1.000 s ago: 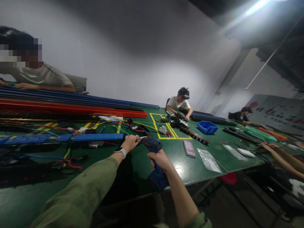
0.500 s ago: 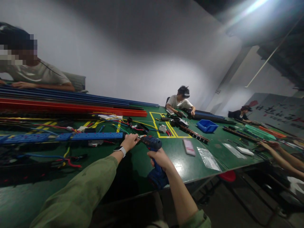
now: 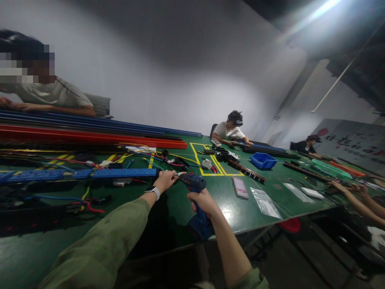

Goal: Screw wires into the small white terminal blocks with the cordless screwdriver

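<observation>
My right hand is wrapped round the grip of a blue cordless drill, its nose pointing left. Just ahead of the drill's tip, my left hand is closed at the black right end of a long blue power strip. A watch sits on my left wrist. The drill's bit meets the strip's end by my left fingertips; the exact contact is too small to make out. Loose red, yellow, blue and green wires lie behind the strip.
Long red channels and blue rails lie along the back. A blue bin, a phone-like object and a clear plastic bag rest on the green table to the right. Several co-workers sit around, one person's forearms at far right.
Both my hands and the drill stay at the strip's end, with hardly any shift. Across the table, the co-worker's hands have moved apart and lower.
</observation>
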A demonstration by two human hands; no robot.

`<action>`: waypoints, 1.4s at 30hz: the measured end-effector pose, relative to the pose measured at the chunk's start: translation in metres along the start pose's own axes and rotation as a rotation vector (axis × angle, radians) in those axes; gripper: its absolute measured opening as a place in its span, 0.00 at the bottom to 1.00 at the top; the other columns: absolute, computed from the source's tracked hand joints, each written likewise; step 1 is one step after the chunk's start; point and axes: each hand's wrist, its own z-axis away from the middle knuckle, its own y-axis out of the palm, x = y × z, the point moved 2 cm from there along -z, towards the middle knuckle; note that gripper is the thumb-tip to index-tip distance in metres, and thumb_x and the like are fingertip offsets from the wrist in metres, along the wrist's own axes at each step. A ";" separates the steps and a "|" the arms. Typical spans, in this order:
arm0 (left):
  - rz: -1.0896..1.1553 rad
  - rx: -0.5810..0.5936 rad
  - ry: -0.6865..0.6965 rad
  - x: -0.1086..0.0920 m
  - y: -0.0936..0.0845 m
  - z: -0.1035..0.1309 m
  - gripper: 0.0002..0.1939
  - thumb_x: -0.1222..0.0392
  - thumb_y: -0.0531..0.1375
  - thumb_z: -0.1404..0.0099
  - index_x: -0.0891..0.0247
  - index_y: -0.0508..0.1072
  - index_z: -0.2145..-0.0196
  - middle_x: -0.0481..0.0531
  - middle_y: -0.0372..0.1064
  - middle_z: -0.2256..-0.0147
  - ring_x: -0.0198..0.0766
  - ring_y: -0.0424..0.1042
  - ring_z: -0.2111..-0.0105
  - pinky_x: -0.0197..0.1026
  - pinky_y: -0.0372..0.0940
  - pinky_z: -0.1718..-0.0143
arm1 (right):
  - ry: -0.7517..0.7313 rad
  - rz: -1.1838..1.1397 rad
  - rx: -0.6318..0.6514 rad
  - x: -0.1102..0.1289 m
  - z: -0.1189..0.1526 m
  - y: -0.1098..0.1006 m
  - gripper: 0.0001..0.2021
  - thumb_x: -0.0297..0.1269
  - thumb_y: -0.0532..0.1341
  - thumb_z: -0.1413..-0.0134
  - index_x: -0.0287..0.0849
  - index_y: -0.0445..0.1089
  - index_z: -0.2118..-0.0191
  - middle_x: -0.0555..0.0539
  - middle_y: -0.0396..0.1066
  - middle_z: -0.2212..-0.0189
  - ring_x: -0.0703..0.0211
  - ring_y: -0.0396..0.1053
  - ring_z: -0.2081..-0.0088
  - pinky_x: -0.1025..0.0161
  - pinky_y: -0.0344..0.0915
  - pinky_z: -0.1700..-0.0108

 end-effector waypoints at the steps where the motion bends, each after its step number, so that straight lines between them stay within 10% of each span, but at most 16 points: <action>1: 0.002 0.007 -0.003 0.000 0.000 0.000 0.14 0.49 0.52 0.32 0.58 0.72 0.59 0.56 0.73 0.61 0.46 0.68 0.54 0.45 0.53 0.54 | 0.004 0.003 0.000 0.000 0.000 0.000 0.07 0.34 0.59 0.54 0.41 0.64 0.66 0.58 0.59 0.87 0.65 0.60 0.87 0.70 0.54 0.84; 42: 0.012 0.025 -0.020 -0.001 0.000 0.000 0.13 0.51 0.52 0.33 0.58 0.71 0.58 0.57 0.73 0.62 0.48 0.68 0.54 0.47 0.53 0.53 | 0.019 0.022 -0.001 0.003 0.002 0.001 0.05 0.33 0.59 0.53 0.42 0.62 0.69 0.58 0.59 0.87 0.66 0.60 0.87 0.70 0.54 0.84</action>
